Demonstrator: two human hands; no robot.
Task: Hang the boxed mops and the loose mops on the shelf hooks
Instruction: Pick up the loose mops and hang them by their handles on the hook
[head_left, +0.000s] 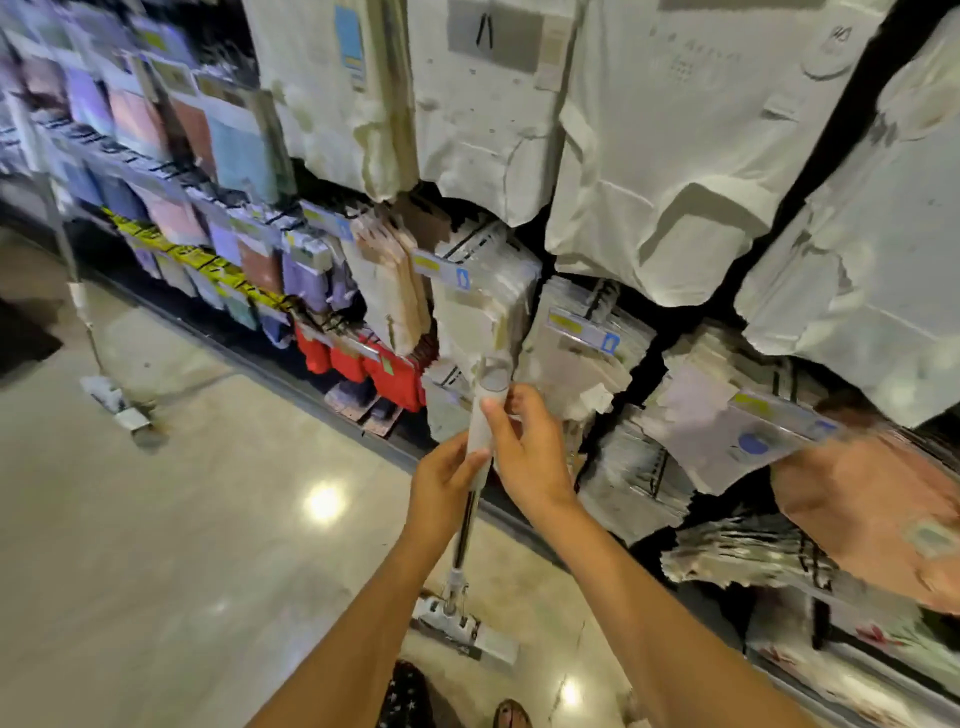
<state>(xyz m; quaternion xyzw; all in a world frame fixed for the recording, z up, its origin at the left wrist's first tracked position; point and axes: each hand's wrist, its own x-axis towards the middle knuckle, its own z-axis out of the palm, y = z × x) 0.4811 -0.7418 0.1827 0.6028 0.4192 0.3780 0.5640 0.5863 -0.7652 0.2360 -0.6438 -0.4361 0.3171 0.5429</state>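
I hold a loose mop upright in front of the shelf. Its pale grey handle top (491, 395) is level with the lower hooks, its dark metal pole (464, 535) runs down to a flat white mop head (465, 629) resting on the floor. My left hand (447, 480) is wrapped around the handle just below the grip. My right hand (530, 441) pinches the handle's upper part from the right. A second loose mop (111, 395) stands at the left, its pole leaning against the shelving. Large white boxed mops (670, 140) hang in the top row.
Shelf hooks with price-tag strips (584, 330) carry packed cloths and refills in front of me. Coloured cloth packs (239, 150) fill the left shelving. A pink pack (878, 509) juts out at the right. Glossy beige floor (182, 545) spreads to the left. My sandalled foot (511, 714) shows below.
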